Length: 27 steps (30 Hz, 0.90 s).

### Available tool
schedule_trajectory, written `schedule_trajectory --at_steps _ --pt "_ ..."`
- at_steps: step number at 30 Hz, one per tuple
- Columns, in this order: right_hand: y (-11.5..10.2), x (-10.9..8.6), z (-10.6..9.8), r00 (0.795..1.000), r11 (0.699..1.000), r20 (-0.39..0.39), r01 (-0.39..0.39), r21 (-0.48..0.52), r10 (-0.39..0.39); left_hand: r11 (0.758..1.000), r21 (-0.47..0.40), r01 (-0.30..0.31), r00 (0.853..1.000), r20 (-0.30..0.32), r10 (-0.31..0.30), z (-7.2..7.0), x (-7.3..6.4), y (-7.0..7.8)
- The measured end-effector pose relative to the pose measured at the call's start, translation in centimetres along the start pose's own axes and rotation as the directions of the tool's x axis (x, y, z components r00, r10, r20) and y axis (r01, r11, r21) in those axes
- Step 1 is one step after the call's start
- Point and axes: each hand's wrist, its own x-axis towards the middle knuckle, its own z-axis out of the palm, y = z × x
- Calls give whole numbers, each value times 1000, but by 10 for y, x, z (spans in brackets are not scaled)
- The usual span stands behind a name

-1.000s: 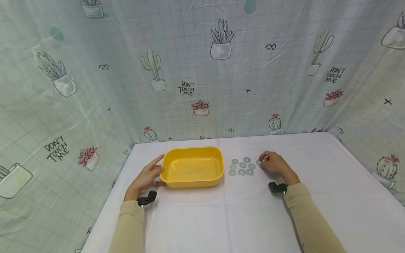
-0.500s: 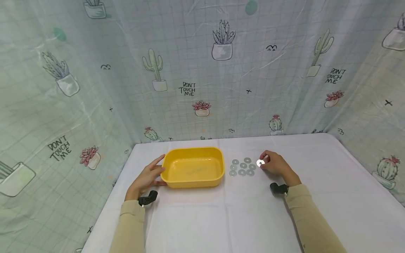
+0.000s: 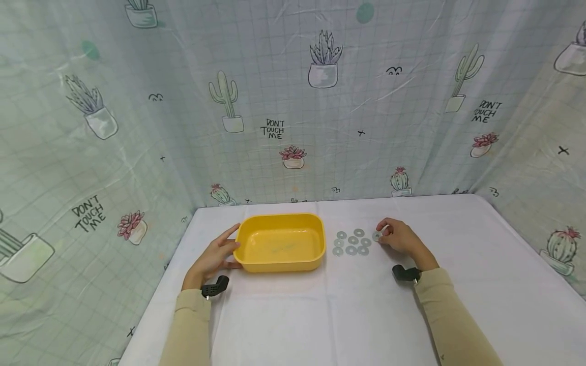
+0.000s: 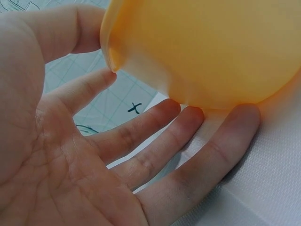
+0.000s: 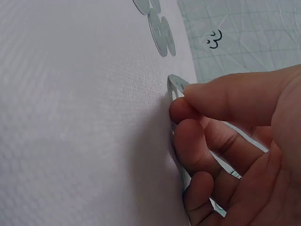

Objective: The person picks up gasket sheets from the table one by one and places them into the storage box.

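Observation:
A yellow plastic tray [image 3: 280,267] lies on the white cloth, left of middle in the head view. My left hand [image 3: 214,258] touches its left end with fingers spread and nearly straight. In the left wrist view the thumb meets the rim, and several fingertips rest against the tray's side [image 4: 221,56]. My right hand [image 3: 403,241] pinches a flat metal washer [image 3: 377,236] between thumb and finger. The right wrist view shows this washer [image 5: 177,83] tilted, close to the cloth; its lower part is behind the fingertips.
Several loose washers [image 3: 353,240] lie in a group between the tray and my right hand. White cloth [image 3: 293,315] covers the table. A curtain [image 3: 293,101] printed with cacti hangs behind the table and along both sides.
The washer at my right fingertips has tilted, flashing bright half a second ago and looking grey now. The left hand and tray hold their place; the head view shifts slightly.

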Motion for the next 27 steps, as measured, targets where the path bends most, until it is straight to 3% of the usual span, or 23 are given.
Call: schedule_trajectory --at_steps 9,27 --pt "1 -1 -3 1000 997 -8 -2 80 3 1000 3 4 1000 1 -4 -1 2 -2" --pt "-18 -1 -4 992 979 -127 35 200 -9 1000 -2 1 1000 8 -1 -1 2 -2"
